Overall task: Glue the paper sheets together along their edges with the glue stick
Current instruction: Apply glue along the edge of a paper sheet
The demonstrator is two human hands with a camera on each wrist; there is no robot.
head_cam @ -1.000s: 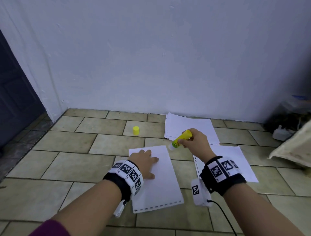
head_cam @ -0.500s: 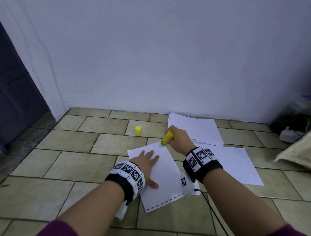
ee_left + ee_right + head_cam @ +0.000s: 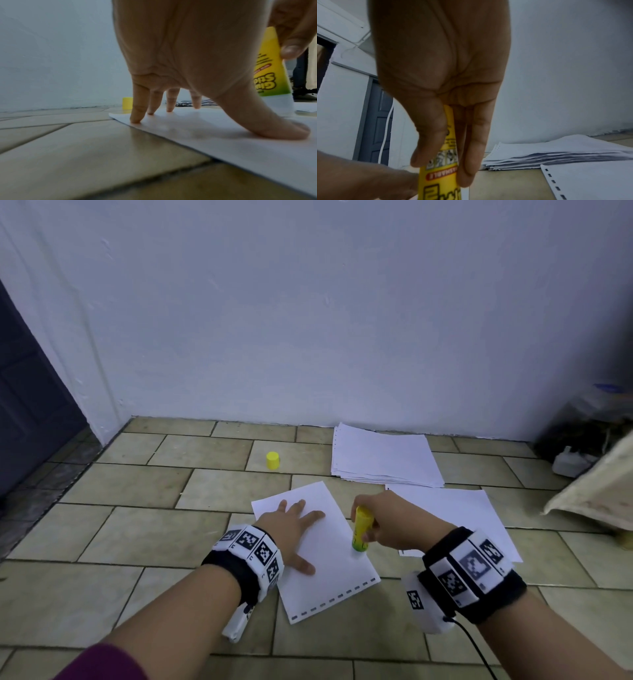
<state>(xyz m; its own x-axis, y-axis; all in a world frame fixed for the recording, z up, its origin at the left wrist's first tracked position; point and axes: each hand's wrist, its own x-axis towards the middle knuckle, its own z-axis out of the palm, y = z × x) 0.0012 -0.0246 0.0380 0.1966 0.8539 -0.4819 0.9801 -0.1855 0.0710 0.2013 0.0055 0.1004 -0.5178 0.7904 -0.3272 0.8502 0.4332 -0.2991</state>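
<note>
A white paper sheet [image 3: 325,563] with a punched near edge lies on the tiled floor. My left hand [image 3: 291,525] rests flat on it, fingers spread, fingertips [image 3: 135,119] pressing the paper [image 3: 223,138]. My right hand [image 3: 387,522] grips the yellow glue stick [image 3: 361,529] upright, its tip down on the sheet's right edge. The stick [image 3: 269,70] stands just beyond my left thumb; my right thumb and fingers pinch it [image 3: 443,175]. A second sheet [image 3: 455,518] lies to the right under my right wrist.
The yellow cap [image 3: 273,460] stands on the floor at the back left. A stack of paper [image 3: 383,457] lies by the white wall. A dark door [image 3: 24,405] is on the left; clutter and a cloth [image 3: 596,484] sit at the right.
My right hand has drawn the glue stick from the sheet's far corner down along its right edge toward me. The sheet has turned slightly. My left hand stays pressing the paper.
</note>
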